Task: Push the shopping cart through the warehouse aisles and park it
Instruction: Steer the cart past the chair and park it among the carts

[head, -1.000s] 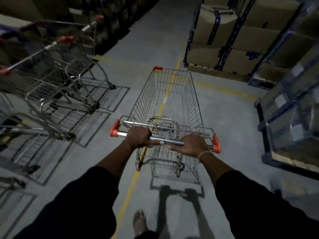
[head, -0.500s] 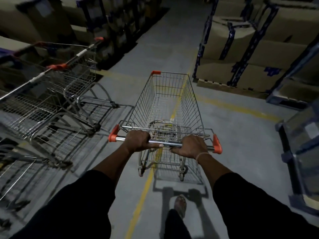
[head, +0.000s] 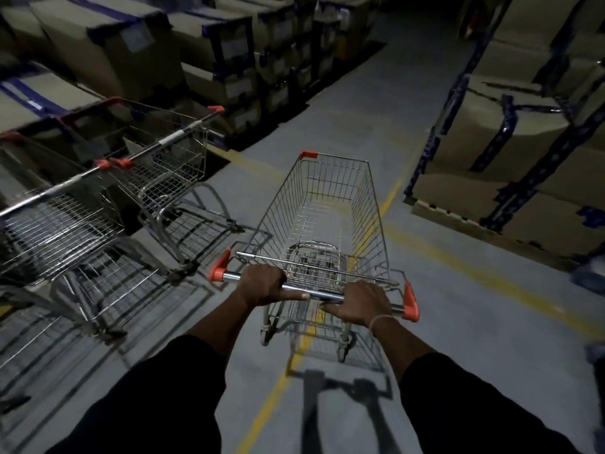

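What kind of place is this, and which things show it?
Most likely a warehouse or stockroom aisle. Taped cardboard boxes are stacked along both sides, some on blue racks, yellow lines mark the concrete floor, and empty carts stand parked on the left.

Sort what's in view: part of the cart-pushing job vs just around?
Job: shopping cart; its handle bar, gripped by left hand and right hand.
Around: parked carts; taped boxes; blue racking; yellow floor line.
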Demonstrator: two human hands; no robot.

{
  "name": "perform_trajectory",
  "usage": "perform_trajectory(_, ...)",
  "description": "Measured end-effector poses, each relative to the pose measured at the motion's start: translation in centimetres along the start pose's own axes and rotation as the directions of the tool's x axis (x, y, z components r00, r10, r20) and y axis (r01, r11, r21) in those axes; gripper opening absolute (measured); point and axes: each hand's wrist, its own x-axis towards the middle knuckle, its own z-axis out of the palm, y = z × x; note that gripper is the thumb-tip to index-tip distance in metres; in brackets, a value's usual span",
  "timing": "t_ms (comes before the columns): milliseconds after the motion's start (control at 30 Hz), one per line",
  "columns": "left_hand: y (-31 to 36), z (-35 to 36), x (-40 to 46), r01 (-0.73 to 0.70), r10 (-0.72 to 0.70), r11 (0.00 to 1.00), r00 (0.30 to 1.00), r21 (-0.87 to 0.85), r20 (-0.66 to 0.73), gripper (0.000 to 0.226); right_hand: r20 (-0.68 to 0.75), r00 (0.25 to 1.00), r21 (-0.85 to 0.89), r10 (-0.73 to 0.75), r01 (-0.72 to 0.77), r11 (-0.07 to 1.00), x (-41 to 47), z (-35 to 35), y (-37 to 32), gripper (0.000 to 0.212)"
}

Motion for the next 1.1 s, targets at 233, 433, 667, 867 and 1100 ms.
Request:
perform_trajectory(233,-2.1,0.1,11.0,0.074,-0.073,0.997,0.997,-0.024,0.022,0.104,-0.037,0.999,-0.033,-0.039,0.037,0.999,11.3,-3.7,4.0,0.079)
perform_trajectory(433,-6.4,-0.2,22.0,0.088,-0.088,0.996,0.996,-0.008,-0.026,0.108,-0.059,0.995,-0.071,-0.077,0.072,0.995,23.1,-7.8,6.0,0.073)
perform_trajectory(667,-12.0,-2.2,33.3,0.116,-0.117,0.993,0.993,-0.019,-0.024,0.104,-0.012,0.995,-0.056,-0.095,0.094,0.994,36.2,-12.8,6.7,0.068)
perform_trajectory(867,-16.1,-2.7,41.7,0.162,-0.162,0.987,0.987,-0.01,-0.002,0.105,-0.032,0.991,-0.081,-0.132,0.129,0.988,46.4,-15.8,7.7,0.068)
perform_trajectory(1100,-21.1,-3.0,51.5,0.23,-0.229,0.973,0.973,-0.023,0.014,0.089,-0.032,0.976,-0.149,-0.213,0.206,0.967,58.9,-20.1,8.6,0.067)
